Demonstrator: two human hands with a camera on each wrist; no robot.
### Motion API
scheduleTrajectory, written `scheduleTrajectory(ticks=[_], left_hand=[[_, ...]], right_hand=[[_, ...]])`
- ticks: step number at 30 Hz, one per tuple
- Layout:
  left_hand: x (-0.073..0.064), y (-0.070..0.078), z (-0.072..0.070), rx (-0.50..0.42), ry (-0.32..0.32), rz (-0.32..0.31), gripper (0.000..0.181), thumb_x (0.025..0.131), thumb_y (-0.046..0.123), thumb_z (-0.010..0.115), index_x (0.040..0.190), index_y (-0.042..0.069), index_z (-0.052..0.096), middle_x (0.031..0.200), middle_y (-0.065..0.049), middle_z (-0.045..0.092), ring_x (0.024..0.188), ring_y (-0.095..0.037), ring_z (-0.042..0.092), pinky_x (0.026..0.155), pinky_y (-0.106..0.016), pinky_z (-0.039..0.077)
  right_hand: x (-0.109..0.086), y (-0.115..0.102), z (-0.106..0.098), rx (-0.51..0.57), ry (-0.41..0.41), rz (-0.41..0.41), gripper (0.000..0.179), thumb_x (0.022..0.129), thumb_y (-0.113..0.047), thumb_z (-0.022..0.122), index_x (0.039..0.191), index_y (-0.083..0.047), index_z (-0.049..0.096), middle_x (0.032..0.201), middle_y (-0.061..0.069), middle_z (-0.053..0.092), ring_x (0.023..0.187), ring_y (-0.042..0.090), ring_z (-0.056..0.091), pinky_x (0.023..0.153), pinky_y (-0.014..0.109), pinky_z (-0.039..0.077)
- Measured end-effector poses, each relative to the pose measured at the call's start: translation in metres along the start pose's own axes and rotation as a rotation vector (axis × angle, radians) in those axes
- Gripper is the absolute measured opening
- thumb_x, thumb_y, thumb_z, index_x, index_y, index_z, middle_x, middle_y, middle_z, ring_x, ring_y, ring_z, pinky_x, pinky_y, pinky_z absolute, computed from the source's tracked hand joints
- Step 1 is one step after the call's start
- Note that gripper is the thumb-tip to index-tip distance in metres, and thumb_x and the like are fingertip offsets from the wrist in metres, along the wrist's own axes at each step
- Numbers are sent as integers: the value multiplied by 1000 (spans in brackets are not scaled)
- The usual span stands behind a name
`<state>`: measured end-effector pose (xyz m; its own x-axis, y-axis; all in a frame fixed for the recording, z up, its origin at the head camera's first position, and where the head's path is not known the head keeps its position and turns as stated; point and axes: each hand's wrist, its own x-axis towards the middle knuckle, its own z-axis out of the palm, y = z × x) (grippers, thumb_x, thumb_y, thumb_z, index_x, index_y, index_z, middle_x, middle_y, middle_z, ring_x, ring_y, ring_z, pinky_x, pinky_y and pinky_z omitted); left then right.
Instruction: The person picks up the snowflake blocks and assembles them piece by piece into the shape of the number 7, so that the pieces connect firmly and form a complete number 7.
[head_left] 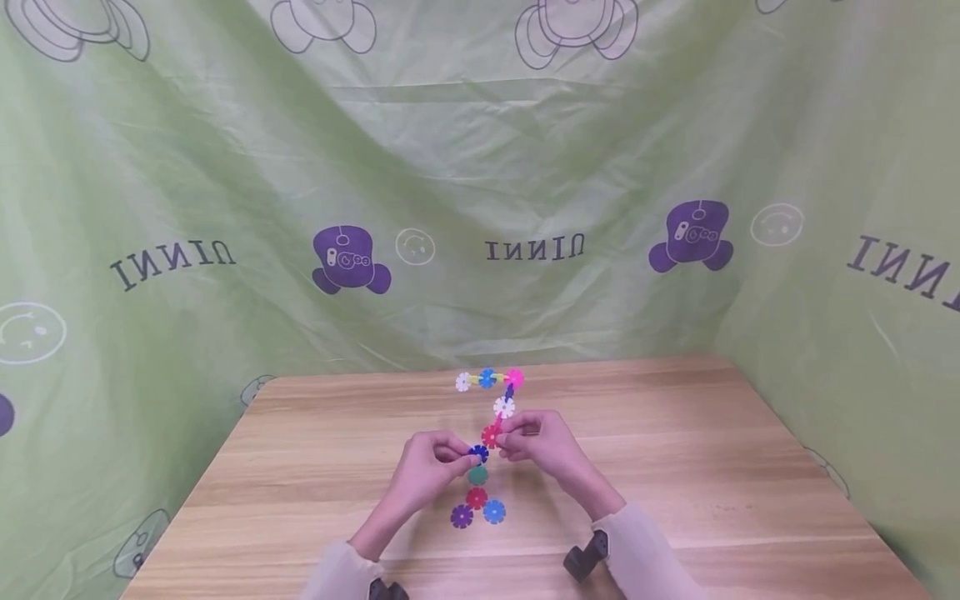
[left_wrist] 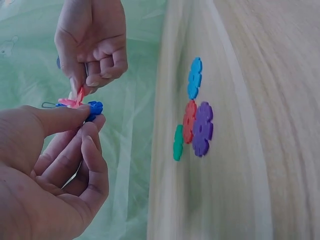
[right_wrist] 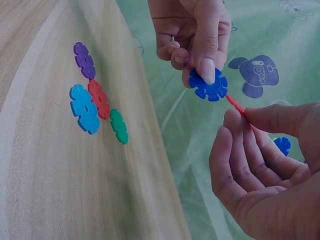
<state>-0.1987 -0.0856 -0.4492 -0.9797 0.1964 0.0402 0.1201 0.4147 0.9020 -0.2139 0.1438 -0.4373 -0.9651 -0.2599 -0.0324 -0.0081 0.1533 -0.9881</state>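
Note:
My left hand [head_left: 429, 469] pinches a dark blue notched plastic disc [right_wrist: 208, 85] between thumb and fingertips. Close to its right, my right hand [head_left: 546, 448] grips a red notched disc [head_left: 491, 436], seen nearly edge-on in the right wrist view. The edges of the two discs come together between the fingertips. From the red disc a chain of linked discs stretches away, with a white disc [head_left: 504, 407], then a pink disc [head_left: 514, 379] where it bends left, and another white disc [head_left: 462, 382] at its end. My fingers partly cover both held discs.
Lying on the wooden table [head_left: 300, 500] below the hands are a green disc [head_left: 477, 475], a red disc [left_wrist: 189, 121], a purple disc [left_wrist: 202, 129] and a light blue disc [right_wrist: 84, 109], placed close together. A green printed cloth [head_left: 450, 317] hangs behind and beside the table.

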Motion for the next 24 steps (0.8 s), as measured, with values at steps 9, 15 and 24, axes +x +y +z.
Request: scheduleTrajectory(ticks=[9,15,24], left_hand=[[1,6,4,36,74,26,16,87,24,86,92,11,77,89,-3,80,84,-14,74,76,-28,61],[0,9,12,51,123,91,12,87,19,86,89,10,78,85,-3,80,79,-12,73,72,-22,61],[0,15,23,46,162,115,8,89,17,85,86,12,79,84,-2,80,77,-10,73,74,-20,62]], right_hand=[[1,-1,-1,15,16,7,18,96,-9,74,109,3,71,101,14,78,87,19,77,84,37,67],[0,-3,-2,20,28,6,19,96,-8,73,110,5,71,100,15,79,86,21,77,84,39,67],[2,-3,0,40,67,4,12,96,-2,68,105,7,69,94,15,79,80,18,77,81,38,67]])
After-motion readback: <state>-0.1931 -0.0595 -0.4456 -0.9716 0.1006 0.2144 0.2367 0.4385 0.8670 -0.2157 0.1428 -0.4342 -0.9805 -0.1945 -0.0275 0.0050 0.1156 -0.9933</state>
